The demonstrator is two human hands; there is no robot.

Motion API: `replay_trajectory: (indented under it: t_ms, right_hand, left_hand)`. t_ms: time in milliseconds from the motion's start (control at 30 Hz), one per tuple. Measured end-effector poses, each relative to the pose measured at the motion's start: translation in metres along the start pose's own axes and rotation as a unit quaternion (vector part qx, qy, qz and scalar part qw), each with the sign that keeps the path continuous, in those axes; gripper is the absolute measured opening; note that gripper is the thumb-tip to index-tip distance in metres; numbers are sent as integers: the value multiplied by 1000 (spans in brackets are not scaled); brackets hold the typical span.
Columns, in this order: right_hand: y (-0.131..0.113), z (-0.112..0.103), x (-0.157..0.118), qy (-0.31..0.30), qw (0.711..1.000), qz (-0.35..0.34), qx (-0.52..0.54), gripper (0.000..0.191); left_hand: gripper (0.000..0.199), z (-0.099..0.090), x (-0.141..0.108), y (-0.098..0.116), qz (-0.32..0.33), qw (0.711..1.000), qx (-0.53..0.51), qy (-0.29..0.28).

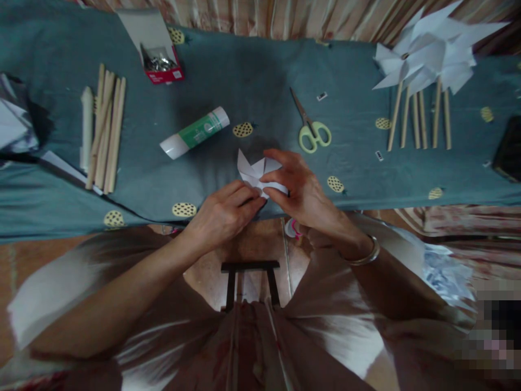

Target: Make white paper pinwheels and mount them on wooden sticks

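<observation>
Between both hands, near the front edge of the cloth-covered table, is a small white paper pinwheel (249, 167) with folded, pointed blades. My left hand (227, 210) is closed on its lower left part, fingers bent and pressed together. From the right, my right hand (299, 187) grips the pinwheel, its thumb and fingers closing over the folds near the middle. The fingers cover part of the paper's centre. Above the left hand lies a green-and-white glue stick (199, 132). Scissors (312, 130) with light green handles rest above the right hand, blades pointing away.
Wooden sticks (106, 130) lie in a bundle at left beside a white stick-like object (87, 125). An open red box (163, 73) holds small metal pieces. Finished white pinwheels (435, 51) on sticks lie at far right, with a dark object (508, 149) below them.
</observation>
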State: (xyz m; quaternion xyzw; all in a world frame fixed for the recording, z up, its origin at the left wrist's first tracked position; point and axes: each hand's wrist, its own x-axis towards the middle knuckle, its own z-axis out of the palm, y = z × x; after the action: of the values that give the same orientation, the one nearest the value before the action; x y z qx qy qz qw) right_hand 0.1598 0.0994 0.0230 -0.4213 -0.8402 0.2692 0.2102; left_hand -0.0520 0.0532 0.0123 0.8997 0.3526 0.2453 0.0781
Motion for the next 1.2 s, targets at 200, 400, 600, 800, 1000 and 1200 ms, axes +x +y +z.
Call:
replay_trajectory:
  t_ms: [200, 400, 600, 800, 1000, 1200]
  right_hand:
    - [-6, -1, -2, -7, 997, -46, -57, 22]
    - [-4, 11, -8, 27, 996, -69, -53, 27]
    - [-3, 20, -14, 20, 995, -52, -78, 39]
    - [-11, 23, -18, 10, 991, -42, -128, 45]
    - [-13, 22, -19, 7, 987, -41, -154, 43]
    - [-11, 24, -18, 28, 987, -47, -153, 44]
  left_hand:
    - [20, 1, -1, 0, -9, 1000, -9, -7]
    - [22, 1, 1, -2, 2, 1000, 7, -4]
    - [25, 0, 1, -3, -2, 1000, -2, -3]
    - [25, -7, -2, -16, -50, 997, -45, 46]
    - [25, -6, -7, -30, -178, 973, -128, 71]
    - [33, -4, -4, -31, -237, 954, -176, 61]
